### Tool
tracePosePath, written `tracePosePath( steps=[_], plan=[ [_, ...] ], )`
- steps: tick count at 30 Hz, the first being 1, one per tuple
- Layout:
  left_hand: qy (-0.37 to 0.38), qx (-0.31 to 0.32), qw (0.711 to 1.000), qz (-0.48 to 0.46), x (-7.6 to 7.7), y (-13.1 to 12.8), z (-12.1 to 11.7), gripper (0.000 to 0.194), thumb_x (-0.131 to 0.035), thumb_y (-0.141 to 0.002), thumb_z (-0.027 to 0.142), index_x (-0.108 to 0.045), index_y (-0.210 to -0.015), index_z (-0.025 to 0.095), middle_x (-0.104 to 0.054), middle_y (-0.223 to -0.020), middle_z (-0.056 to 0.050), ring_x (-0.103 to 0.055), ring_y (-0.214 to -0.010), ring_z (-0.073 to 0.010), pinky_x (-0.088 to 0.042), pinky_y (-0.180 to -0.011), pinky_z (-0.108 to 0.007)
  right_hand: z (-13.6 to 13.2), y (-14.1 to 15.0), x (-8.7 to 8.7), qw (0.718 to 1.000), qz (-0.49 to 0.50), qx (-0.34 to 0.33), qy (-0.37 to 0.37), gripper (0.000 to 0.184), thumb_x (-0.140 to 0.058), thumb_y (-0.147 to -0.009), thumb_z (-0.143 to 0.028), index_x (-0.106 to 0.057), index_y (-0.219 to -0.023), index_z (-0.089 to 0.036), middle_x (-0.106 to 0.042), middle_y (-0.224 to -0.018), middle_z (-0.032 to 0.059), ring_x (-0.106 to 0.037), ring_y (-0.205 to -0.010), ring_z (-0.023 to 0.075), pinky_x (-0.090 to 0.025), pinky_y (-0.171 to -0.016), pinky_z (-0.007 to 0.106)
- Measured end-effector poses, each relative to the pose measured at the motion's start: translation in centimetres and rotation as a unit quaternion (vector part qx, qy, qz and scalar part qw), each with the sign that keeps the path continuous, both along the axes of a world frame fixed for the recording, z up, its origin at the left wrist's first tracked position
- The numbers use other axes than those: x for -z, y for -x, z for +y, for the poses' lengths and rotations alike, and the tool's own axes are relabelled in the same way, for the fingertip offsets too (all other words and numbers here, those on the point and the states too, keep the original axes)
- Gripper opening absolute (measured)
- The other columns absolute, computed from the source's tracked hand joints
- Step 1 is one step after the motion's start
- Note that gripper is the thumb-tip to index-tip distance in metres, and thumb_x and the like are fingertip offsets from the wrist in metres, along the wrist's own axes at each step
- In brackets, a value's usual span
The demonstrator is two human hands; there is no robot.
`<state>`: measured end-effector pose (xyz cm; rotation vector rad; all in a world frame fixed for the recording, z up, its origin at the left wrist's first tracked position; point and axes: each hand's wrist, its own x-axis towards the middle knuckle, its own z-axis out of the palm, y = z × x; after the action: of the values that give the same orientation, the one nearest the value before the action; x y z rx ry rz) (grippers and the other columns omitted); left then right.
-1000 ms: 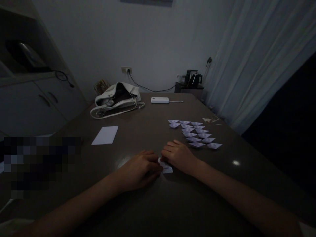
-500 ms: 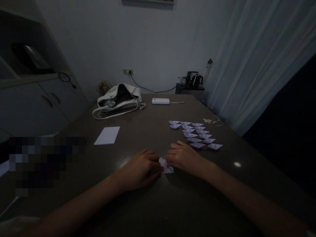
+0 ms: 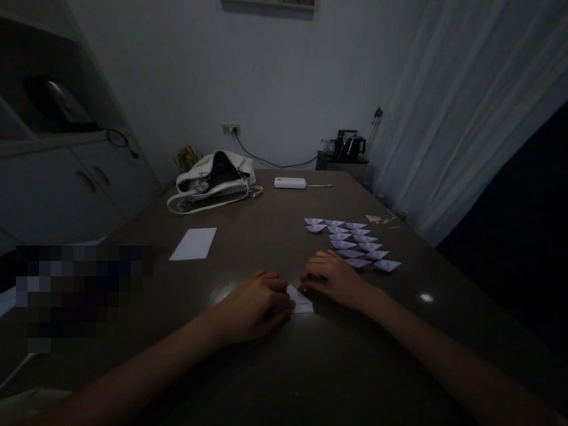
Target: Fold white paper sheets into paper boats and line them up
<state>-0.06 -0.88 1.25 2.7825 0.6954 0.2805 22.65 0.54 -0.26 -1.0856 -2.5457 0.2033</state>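
Note:
A small white piece of folded paper (image 3: 302, 304) lies on the dark table in front of me, with a slanted upper edge and a straight lower edge. My left hand (image 3: 260, 305) pinches its left side, and the fingers hide that part. At the paper's upper right is my right hand (image 3: 335, 277), its thumb and curled fingers apart; whether a fingertip still touches the paper I cannot tell. Just beyond the right hand, several folded paper boats (image 3: 341, 244) stand in rows. A stack of white paper sheets (image 3: 194, 244) lies farther off to the left.
A white handbag (image 3: 217, 177) rests at the far left of the table, and a white power bank (image 3: 290, 183) with a short cable sits at the far end. Paper scraps (image 3: 379, 219) lie near the right edge. A black kettle (image 3: 352, 146) stands beyond the table.
My right hand has shifted right, off the paper's middle, and its thumb and fingers have parted. More of the folded paper shows. My left hand stays on the paper's left side.

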Motion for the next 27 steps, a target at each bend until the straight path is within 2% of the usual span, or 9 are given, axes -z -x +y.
tracePosePath(
  steps=[2, 6, 15, 21, 24, 27],
  plan=[
    [-0.002, 0.0, 1.0, 0.002, 0.0, 0.0, 0.0, 0.017, -0.051, -0.089, 0.023, -0.067, -0.088, 0.018, -0.062, -0.083, -0.005, -0.055, -0.084, -0.0182, -0.039, -0.076, -0.031, 0.4, 0.6, 0.6, 0.999, -0.009, 0.014, -0.034, 0.012, -0.067, -0.082, -0.03, -0.063, -0.078, -0.019, -0.065, -0.08, -0.0015, -0.053, -0.08, 0.0158, -0.026, -0.073, 0.029],
    [0.0, -0.004, 1.0, 0.006, 0.0, -0.1, 0.0, 0.017, -0.051, -0.089, 0.023, -0.067, -0.088, 0.019, -0.062, -0.084, -0.004, -0.055, -0.085, -0.0185, -0.039, -0.077, -0.031, 0.6, 1.0, 0.7, 0.996, -0.061, -0.019, -0.068, 0.013, -0.068, -0.081, -0.031, -0.063, -0.077, -0.02, -0.065, -0.079, -0.0016, -0.05, -0.08, 0.0171, -0.023, -0.071, 0.03],
    [0.005, -0.001, 1.0, 0.008, -0.1, 0.0, 0.1, 0.017, -0.051, -0.089, 0.024, -0.067, -0.093, 0.02, -0.063, -0.087, -0.004, -0.055, -0.085, -0.0184, -0.038, -0.078, -0.032, -0.7, 0.0, -1.5, 0.992, -0.115, -0.056, -0.009, 0.016, -0.066, -0.083, -0.033, -0.063, -0.074, -0.02, -0.066, -0.077, -0.0023, -0.048, -0.079, 0.0162, -0.021, -0.068, 0.03],
    [0.001, -0.001, 1.0, 0.001, -0.2, 0.0, 0.0, 0.018, -0.05, -0.09, 0.023, -0.068, -0.091, 0.019, -0.063, -0.084, -0.004, -0.055, -0.084, -0.0181, -0.039, -0.075, -0.031, -0.6, -0.6, -1.5, 0.994, -0.078, -0.052, 0.047, 0.019, -0.069, -0.08, -0.034, -0.062, -0.071, -0.02, -0.065, -0.076, -0.0026, -0.051, -0.081, 0.0164, -0.025, -0.072, 0.03],
    [-0.001, 0.0, 1.0, -0.003, -0.2, 0.1, -0.1, 0.017, -0.051, -0.089, 0.023, -0.067, -0.09, 0.018, -0.063, -0.083, -0.005, -0.056, -0.084, -0.0182, -0.039, -0.075, -0.03, -0.3, -0.7, -1.0, 0.994, -0.012, -0.041, 0.098, 0.014, -0.067, -0.082, -0.034, -0.065, -0.079, -0.02, -0.066, -0.081, -0.0015, -0.053, -0.083, 0.0164, -0.029, -0.072, 0.029],
    [0.0, 0.001, 1.0, -0.006, -0.1, 0.1, 0.0, 0.017, -0.051, -0.089, 0.024, -0.068, -0.089, 0.018, -0.063, -0.082, -0.005, -0.056, -0.084, -0.0182, -0.04, -0.076, -0.031, 0.0, -0.3, -0.4, 0.994, 0.025, -0.019, 0.102, 0.01, -0.066, -0.082, -0.03, -0.065, -0.083, -0.02, -0.066, -0.082, -0.0007, -0.054, -0.082, 0.0156, -0.032, -0.072, 0.028]
  ],
)
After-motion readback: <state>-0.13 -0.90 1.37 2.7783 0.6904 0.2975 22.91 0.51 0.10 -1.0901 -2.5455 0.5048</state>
